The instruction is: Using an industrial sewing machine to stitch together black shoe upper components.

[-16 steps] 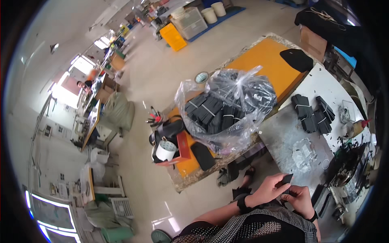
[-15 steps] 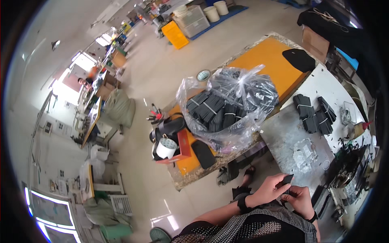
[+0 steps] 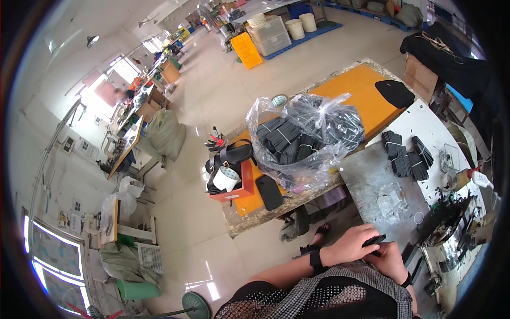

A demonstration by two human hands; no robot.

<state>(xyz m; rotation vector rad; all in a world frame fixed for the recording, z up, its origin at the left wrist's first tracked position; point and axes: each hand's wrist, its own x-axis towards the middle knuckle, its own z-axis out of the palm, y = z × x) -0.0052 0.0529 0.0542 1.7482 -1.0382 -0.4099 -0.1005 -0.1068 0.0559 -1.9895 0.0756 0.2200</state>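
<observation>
A small stack of black strips [image 3: 375, 240] is held, pinched between the fingers of the left hand [image 3: 348, 245] and the right hand [image 3: 391, 263], near the worktable [image 3: 366, 173]; whether it is banded cannot be told. Pale bands are already fastened around the strip bundles [image 3: 395, 149] on the worktable and the bagged bundles [image 3: 281, 137] inside the clear plastic bag [image 3: 319, 178].

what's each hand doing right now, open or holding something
Left hand: closed, holding small black strips.
Right hand: closed, fingers on the same strips.
</observation>
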